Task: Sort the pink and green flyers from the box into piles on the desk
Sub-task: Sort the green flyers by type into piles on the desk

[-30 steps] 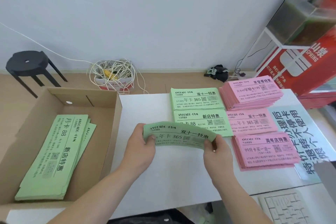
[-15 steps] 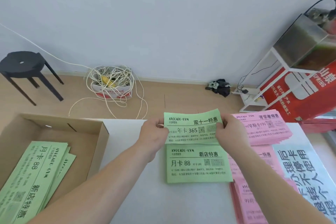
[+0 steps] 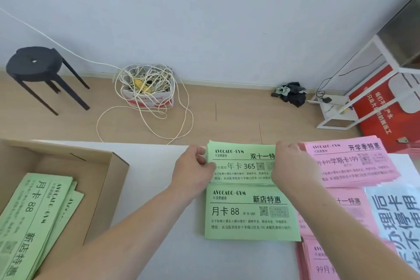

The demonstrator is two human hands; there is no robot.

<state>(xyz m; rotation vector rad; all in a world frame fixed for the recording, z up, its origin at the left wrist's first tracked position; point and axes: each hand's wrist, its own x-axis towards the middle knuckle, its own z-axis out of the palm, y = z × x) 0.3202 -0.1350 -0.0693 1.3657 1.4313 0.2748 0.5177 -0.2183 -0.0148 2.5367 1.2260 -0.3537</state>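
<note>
A green flyer (image 3: 241, 161) printed "365" lies flat on the far green pile at the back of the white desk (image 3: 159, 223). My left hand (image 3: 193, 168) pinches its left edge. My right hand (image 3: 293, 166) holds its right end and hides that part. A second green pile (image 3: 250, 216), printed "88", lies just in front of it. Pink piles sit to the right: a far one (image 3: 354, 161), a middle one (image 3: 347, 202) partly under my right arm, and a near one (image 3: 318, 261). The cardboard box (image 3: 106, 188) on the left holds more green flyers (image 3: 34, 218).
A white sheet with large black characters (image 3: 397, 216) overlaps the pink piles at the right edge. Beyond the desk, on the floor, stand a black stool (image 3: 34, 63), a small box of tangled cable (image 3: 147, 88), a white rack (image 3: 341, 107) and red cartons (image 3: 381, 107).
Both hands carried the bowed "365" flyer from mid-desk to the far green pile and lowered it flat there. The view tilted up toward the floor.
</note>
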